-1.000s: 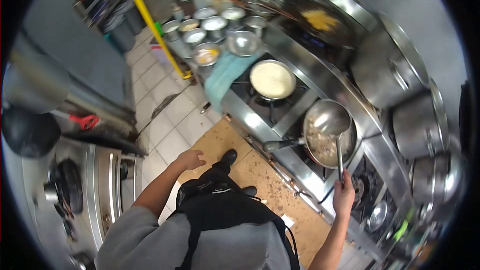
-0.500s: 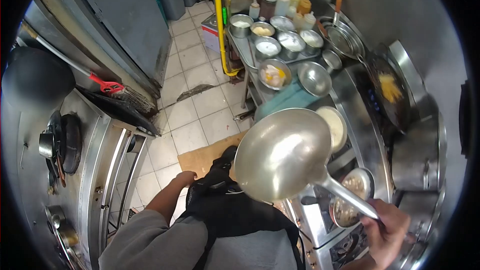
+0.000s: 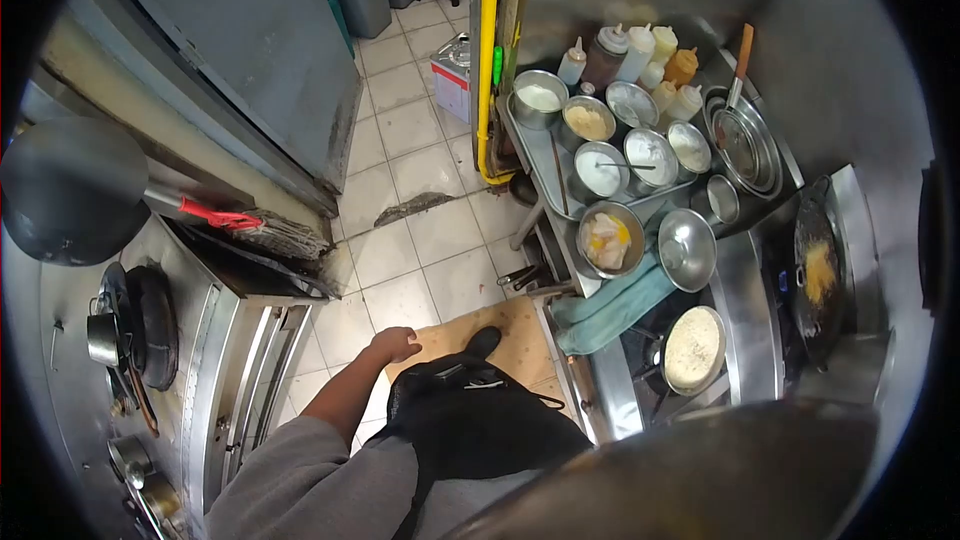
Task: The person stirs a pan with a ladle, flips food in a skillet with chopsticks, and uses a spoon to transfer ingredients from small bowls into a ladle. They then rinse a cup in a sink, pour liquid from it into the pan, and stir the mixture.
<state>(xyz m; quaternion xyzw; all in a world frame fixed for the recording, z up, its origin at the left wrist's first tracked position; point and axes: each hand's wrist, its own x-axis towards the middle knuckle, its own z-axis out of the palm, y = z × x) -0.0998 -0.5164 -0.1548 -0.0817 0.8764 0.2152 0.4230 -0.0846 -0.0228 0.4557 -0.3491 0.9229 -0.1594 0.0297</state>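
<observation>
Beside the black apron, my left hand [image 3: 397, 343] hangs over the floor with loosely curled fingers and holds nothing. My right hand is out of view. A large round metal pan [image 3: 690, 480] fills the bottom right close to the camera, its handle hidden. Beyond it, a pan of pale, speckled food [image 3: 693, 350] sits on the stove. A green cloth [image 3: 615, 312] lies near an empty metal bowl [image 3: 687, 250] and a bowl with yolk and pale pieces [image 3: 611, 240].
Bowls of powders [image 3: 601, 170] and squeeze bottles [image 3: 636, 53] stand on the back counter. Strainers [image 3: 740, 145] and a dark wok with yellow food [image 3: 820, 275] are at the right. Pots [image 3: 130, 460] line the left counter; a red-headed mop [image 3: 220, 215] leans nearby.
The large metal pan has moved down and nearer the camera, and my right hand has left the view. The view has shifted, showing more of the stove pan. My left hand appears slightly farther right.
</observation>
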